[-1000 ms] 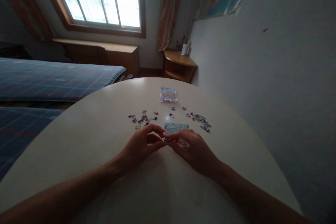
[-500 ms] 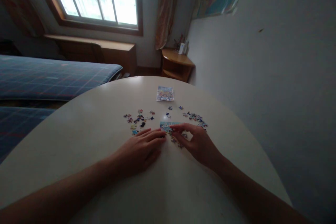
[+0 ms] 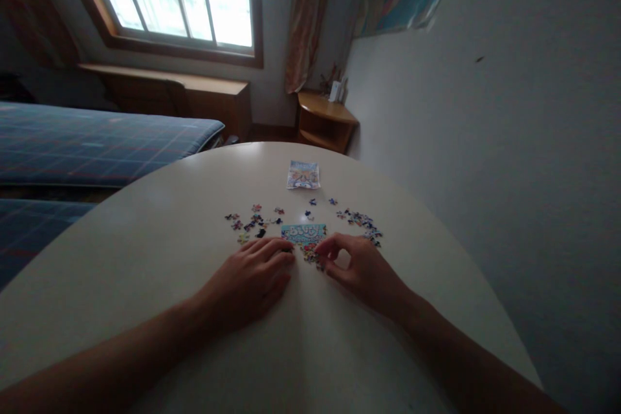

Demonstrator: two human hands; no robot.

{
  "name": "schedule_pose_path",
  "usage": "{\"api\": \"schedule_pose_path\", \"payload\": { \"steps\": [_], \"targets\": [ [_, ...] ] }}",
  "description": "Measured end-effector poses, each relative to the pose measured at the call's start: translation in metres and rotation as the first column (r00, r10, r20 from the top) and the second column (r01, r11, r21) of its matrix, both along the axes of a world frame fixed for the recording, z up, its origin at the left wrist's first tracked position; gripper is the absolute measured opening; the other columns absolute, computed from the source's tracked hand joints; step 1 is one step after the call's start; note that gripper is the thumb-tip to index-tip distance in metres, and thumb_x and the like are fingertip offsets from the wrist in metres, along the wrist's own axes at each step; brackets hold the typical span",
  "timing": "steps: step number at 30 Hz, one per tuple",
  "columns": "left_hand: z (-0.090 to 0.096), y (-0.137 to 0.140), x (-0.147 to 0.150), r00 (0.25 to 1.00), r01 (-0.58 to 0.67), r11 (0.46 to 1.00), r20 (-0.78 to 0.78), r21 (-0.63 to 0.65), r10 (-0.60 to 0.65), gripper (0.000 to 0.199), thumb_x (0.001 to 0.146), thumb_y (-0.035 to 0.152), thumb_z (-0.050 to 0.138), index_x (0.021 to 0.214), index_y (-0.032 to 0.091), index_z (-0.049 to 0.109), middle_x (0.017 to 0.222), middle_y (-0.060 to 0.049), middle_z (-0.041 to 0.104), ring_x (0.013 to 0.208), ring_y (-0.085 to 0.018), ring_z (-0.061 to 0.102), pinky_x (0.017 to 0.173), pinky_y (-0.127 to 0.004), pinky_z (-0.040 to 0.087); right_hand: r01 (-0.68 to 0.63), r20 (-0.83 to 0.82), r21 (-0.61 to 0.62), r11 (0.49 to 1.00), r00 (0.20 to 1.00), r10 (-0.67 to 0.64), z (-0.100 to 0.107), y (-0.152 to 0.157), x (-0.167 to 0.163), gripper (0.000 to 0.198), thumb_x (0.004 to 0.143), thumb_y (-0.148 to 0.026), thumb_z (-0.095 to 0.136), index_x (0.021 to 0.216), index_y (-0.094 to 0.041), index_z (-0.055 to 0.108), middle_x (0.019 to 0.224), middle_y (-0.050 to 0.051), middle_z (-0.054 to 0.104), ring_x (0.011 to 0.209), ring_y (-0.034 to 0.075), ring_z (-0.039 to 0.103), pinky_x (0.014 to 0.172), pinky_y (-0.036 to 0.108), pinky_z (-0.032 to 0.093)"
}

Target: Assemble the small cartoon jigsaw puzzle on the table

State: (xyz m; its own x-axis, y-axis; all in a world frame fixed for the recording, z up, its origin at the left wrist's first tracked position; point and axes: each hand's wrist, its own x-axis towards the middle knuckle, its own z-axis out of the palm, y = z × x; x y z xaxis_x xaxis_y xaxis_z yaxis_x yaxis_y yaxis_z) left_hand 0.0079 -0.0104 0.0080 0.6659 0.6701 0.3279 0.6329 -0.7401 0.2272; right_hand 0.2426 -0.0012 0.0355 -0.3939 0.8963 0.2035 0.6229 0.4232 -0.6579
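A partly joined jigsaw puzzle (image 3: 304, 233), with a light blue top strip and pale lettering, lies flat on the white table. My left hand (image 3: 257, 272) rests palm down at its left edge, fingers stretched out and covering its lower left part. At the lower right edge, my right hand (image 3: 356, 265) bends thumb and forefinger together on a small puzzle piece (image 3: 320, 266), largely hidden by the fingertips. Several joined pieces (image 3: 309, 255) hang ragged below the blue strip, between the two hands.
Loose puzzle pieces lie in a left group (image 3: 255, 220) and a right group (image 3: 363, 220), with a few single pieces (image 3: 309, 214) between. Farther back is a printed picture sheet (image 3: 303, 174). The round table (image 3: 388, 349) stands beside a wall (image 3: 485, 142) and a bare mattress (image 3: 97, 145).
The joined puzzle has shifted left together with my left hand. My right hand has drawn back slightly from its top, uncovering the lettered strip, and now pinches at the lower right edge.
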Motion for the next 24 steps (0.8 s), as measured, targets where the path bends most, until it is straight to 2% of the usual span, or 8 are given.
{"api": "schedule_pose_path", "payload": {
  "steps": [7,24],
  "targets": [
    [0.0002,0.0012,0.0003,1.000,-0.003,1.000,0.010,0.002,0.003,0.023,0.091,0.019,0.052,0.113,0.021,0.059,0.125,-0.008,0.061,0.115,-0.025,0.057,0.099,-0.046,0.050,-0.057,0.058,0.022,0.998,0.997,0.055,-0.0012,-0.0006,-0.0024,0.021,0.078,-0.011,0.065,0.091,-0.024,0.074,0.085,-0.002,0.075,0.075,0.013,0.066,0.077,0.028,0.047],
    [-0.0002,0.0014,-0.0005,1.000,0.002,1.000,0.017,0.012,-0.002,0.023,0.091,0.020,0.052,0.113,0.020,0.059,0.124,-0.009,0.061,0.114,-0.025,0.057,0.097,-0.046,0.051,-0.061,0.079,0.023,0.998,0.995,0.059,-0.0031,0.0010,-0.0009,0.018,0.081,-0.016,0.065,0.095,-0.023,0.075,0.088,0.001,0.076,0.076,0.014,0.067,0.079,0.030,0.049]
  ]
}}
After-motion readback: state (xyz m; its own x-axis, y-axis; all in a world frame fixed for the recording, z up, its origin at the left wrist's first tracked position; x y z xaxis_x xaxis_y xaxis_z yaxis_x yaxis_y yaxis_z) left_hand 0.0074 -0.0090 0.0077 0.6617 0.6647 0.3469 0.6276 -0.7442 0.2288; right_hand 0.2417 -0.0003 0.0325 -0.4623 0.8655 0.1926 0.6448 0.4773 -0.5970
